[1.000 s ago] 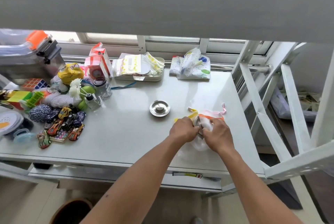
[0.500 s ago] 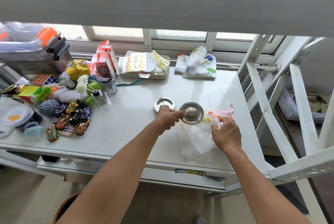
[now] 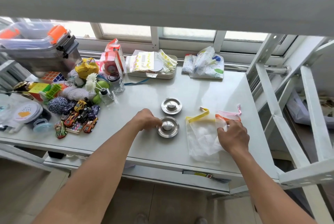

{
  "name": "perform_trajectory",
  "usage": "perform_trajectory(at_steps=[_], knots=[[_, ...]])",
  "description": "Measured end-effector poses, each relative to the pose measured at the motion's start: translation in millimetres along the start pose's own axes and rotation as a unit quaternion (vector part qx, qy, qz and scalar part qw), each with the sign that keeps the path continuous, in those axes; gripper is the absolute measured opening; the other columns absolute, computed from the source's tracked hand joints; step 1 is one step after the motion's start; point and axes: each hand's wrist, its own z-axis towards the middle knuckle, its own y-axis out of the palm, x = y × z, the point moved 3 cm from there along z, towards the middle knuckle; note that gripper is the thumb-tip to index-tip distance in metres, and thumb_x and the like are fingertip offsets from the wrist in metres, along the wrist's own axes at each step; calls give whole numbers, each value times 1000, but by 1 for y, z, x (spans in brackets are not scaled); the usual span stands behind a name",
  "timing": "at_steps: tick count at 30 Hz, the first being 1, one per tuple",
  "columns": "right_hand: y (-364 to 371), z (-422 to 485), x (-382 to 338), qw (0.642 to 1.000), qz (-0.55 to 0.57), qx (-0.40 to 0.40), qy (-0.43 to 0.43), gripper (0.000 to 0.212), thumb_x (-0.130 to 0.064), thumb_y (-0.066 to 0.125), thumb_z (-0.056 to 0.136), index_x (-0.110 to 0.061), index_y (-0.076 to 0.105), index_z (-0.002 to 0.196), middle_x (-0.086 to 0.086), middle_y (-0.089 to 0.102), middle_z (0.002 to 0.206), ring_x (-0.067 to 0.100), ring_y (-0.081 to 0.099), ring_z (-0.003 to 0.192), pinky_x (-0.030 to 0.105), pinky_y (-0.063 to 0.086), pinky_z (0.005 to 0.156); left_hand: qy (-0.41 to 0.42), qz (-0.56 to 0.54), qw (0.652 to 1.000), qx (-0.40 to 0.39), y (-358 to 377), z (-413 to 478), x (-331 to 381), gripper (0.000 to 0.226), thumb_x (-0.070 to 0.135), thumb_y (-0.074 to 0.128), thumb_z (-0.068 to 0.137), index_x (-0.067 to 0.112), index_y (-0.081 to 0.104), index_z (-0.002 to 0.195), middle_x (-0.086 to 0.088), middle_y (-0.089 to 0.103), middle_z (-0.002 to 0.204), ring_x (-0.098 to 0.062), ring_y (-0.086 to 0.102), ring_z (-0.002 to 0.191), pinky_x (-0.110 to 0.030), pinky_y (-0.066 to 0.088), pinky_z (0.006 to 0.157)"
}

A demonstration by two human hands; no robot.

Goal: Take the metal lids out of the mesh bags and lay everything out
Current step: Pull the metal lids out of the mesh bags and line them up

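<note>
Two round metal lids with knobs lie on the white table point(image 3: 198, 86): the far lid point(image 3: 171, 105) and the near lid point(image 3: 168, 127) just in front of it. My left hand point(image 3: 146, 119) has its fingertips on the near lid's left rim. To the right lies a flat white mesh bag with a yellow trim point(image 3: 198, 133). An orange-trimmed mesh bag point(image 3: 220, 123) overlaps it, and my right hand point(image 3: 233, 136) pinches that bag by its top. A pink-trimmed bag point(image 3: 230, 113) lies behind them.
A pile of toy cars point(image 3: 79, 117), yarn, puzzle cubes and small jars point(image 3: 116, 82) fills the table's left side. A tray with packets point(image 3: 153, 64) and a dotted cloth bundle point(image 3: 204, 65) sit at the back. A white metal frame point(image 3: 282, 108) stands at the right edge.
My left hand drew the second lid out of the mesh bag, carried it left and set it down in front of the first lid. The bag in my right hand now lies flat.
</note>
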Motion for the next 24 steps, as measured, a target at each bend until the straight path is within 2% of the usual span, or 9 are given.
perform_trajectory(at_steps=[3,5,8,11,15,20,22,24], knots=[[0,0,1,1000,1,3,4,36,-34,57,84,-10,63,111,14,62,118,37,55,109,45,46,92,17,81,992,95,-1,3,21,52,61,53,70,15,58,94,-10,63,99,-27,58,86,-31,41,64],[1,0,0,1000,1,4,5,38,-35,56,84,-11,63,113,15,62,119,37,54,111,45,46,92,44,135,977,158,5,6,41,67,69,47,76,16,50,117,-10,57,115,-31,57,107,-36,43,75],[2,0,-2,1000,-8,4,8,40,-36,55,84,-12,63,116,14,61,122,36,53,112,45,45,94,79,183,964,175,23,12,67,81,76,51,74,21,38,132,-10,46,128,-31,49,119,-40,44,83],[3,1,-2,1000,-13,2,10,40,-36,56,84,-12,62,116,13,61,122,35,53,113,45,45,94,68,203,959,187,36,21,77,84,71,59,74,17,34,135,-9,43,133,-29,44,123,-41,46,85],[3,1,-1,1000,-21,2,11,39,-35,55,84,-13,62,116,12,59,124,35,52,115,44,44,95,60,179,958,215,34,31,81,83,68,62,76,15,36,133,-10,46,133,-29,45,122,-42,47,84],[4,3,-1,1000,-30,3,8,40,-35,55,84,-14,62,117,12,59,124,34,51,116,45,44,96,54,188,958,209,23,26,78,102,81,49,73,14,24,144,-12,41,138,-32,45,123,-41,46,81],[4,4,-1,1000,-29,3,12,40,-35,54,84,-14,62,118,12,58,125,35,51,118,46,42,97,25,192,958,211,23,14,75,109,88,45,66,11,26,141,-13,43,133,-32,49,118,-39,44,74],[4,5,-2,999,-30,4,13,41,-35,54,84,-14,62,119,12,57,128,35,49,119,46,40,98,-1,247,948,199,29,-3,72,117,92,44,61,5,31,137,-14,48,128,-30,56,112,-37,46,69]])
